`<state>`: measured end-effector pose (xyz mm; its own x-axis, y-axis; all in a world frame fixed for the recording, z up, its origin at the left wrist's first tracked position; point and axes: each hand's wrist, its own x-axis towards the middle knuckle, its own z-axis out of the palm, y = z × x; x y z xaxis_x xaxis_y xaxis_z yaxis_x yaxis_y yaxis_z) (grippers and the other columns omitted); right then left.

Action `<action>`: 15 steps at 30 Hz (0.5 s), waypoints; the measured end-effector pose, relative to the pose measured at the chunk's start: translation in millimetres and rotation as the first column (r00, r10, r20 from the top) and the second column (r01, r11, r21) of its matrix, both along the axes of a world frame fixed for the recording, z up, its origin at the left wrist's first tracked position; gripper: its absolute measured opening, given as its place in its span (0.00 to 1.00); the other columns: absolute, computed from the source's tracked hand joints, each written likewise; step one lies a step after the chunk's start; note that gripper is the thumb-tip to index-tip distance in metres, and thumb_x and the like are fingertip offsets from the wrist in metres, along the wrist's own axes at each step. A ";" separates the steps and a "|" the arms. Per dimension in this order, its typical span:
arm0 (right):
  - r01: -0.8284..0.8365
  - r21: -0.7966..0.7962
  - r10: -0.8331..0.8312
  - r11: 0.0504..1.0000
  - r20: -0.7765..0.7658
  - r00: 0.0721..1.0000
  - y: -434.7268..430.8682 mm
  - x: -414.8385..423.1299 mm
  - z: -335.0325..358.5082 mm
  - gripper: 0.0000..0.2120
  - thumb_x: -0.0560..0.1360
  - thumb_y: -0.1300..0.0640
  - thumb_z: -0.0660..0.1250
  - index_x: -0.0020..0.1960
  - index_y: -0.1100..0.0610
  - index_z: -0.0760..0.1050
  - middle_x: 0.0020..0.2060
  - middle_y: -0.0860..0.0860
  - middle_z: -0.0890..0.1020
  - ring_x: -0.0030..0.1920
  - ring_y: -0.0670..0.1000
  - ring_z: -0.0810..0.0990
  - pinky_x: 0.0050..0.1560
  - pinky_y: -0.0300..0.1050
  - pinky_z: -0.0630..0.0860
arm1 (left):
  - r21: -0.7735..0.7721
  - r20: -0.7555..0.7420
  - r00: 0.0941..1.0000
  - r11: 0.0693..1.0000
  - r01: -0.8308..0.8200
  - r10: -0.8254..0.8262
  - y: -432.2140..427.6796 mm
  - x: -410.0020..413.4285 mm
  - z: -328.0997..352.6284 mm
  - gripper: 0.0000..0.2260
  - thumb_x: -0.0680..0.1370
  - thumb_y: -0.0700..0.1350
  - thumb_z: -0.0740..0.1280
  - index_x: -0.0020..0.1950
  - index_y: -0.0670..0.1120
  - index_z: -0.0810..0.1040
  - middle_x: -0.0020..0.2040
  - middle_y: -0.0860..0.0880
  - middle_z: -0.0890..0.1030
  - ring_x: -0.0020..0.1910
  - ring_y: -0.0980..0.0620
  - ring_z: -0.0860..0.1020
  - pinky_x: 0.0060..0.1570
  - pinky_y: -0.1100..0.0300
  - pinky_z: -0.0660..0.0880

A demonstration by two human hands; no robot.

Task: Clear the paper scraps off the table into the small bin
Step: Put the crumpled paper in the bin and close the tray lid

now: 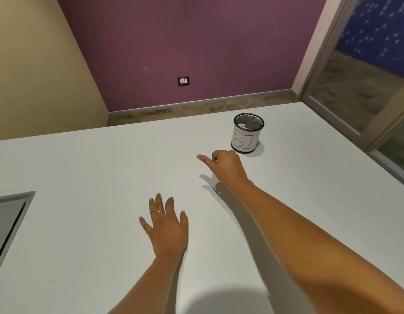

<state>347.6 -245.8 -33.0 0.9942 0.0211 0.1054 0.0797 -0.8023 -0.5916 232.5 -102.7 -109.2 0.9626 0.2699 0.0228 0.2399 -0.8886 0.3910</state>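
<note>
The small black mesh bin stands upright at the far right of the white table. It wears a white paper label lettered "BI", and pale paper scraps lie inside it. My right hand hovers over the table just left of and nearer than the bin, fingers curled in and thumb sticking out to the left. No paper shows in it. A tiny white speck lies in the shadow under that hand. My left hand, with a gold ring, rests flat on the table, fingers spread.
A grey recessed panel is set into the table at the left edge. The far table edge runs behind the bin, with floor and a purple wall beyond. A glass door frame stands close on the right.
</note>
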 end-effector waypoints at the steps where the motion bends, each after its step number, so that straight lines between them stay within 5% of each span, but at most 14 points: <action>1: 0.022 -0.022 -0.021 1.000 0.039 0.999 -7.0 0.5 3.1 0.30 0.76 0.40 0.60 0.24 0.58 0.57 0.21 0.53 0.63 0.30 0.55 0.67 0.33 0.45 0.62 | 0.008 -0.007 1.000 1.000 -0.002 0.002 -5.9 -0.3 -1.1 0.21 0.79 0.50 0.55 0.71 0.47 0.61 0.76 0.45 0.55 0.75 0.47 0.48 0.69 0.38 0.47; 4: 0.049 -0.060 -0.043 0.997 0.092 0.995 -26.0 2.2 10.0 0.30 0.80 0.43 0.53 0.23 0.58 0.57 0.20 0.54 0.65 0.32 0.57 0.69 0.35 0.46 0.61 | 0.049 -0.008 1.000 0.999 0.010 -0.010 -13.4 -0.1 -4.8 0.22 0.79 0.51 0.54 0.72 0.45 0.61 0.75 0.45 0.58 0.75 0.46 0.51 0.69 0.37 0.48; 7: 0.050 -0.168 -0.026 0.984 0.143 0.989 -40.4 2.0 11.3 0.26 0.82 0.48 0.50 0.31 0.62 0.66 0.33 0.64 0.80 0.36 0.58 0.71 0.40 0.48 0.64 | 0.061 -0.002 1.000 0.998 0.001 -0.001 -14.1 0.1 -5.7 0.21 0.78 0.51 0.54 0.70 0.45 0.63 0.74 0.44 0.61 0.74 0.46 0.54 0.68 0.36 0.50; 11: 0.022 -0.237 0.007 0.971 0.122 0.993 -53.6 4.9 10.0 0.25 0.82 0.48 0.47 0.45 0.64 0.76 0.38 0.63 0.81 0.38 0.59 0.74 0.40 0.48 0.67 | 0.092 -0.002 1.000 0.996 -0.006 0.007 -15.6 0.3 -6.3 0.21 0.78 0.51 0.54 0.69 0.44 0.65 0.72 0.43 0.64 0.74 0.45 0.57 0.67 0.35 0.53; 15: 0.124 -0.249 -0.076 0.961 0.193 0.978 -62.9 11.2 6.1 0.28 0.82 0.48 0.49 0.43 0.68 0.78 0.40 0.65 0.83 0.44 0.62 0.79 0.41 0.51 0.70 | 0.136 -0.015 1.000 0.991 -0.006 0.008 -15.7 1.1 -7.2 0.27 0.74 0.55 0.45 0.68 0.44 0.66 0.71 0.43 0.66 0.73 0.44 0.59 0.66 0.34 0.55</action>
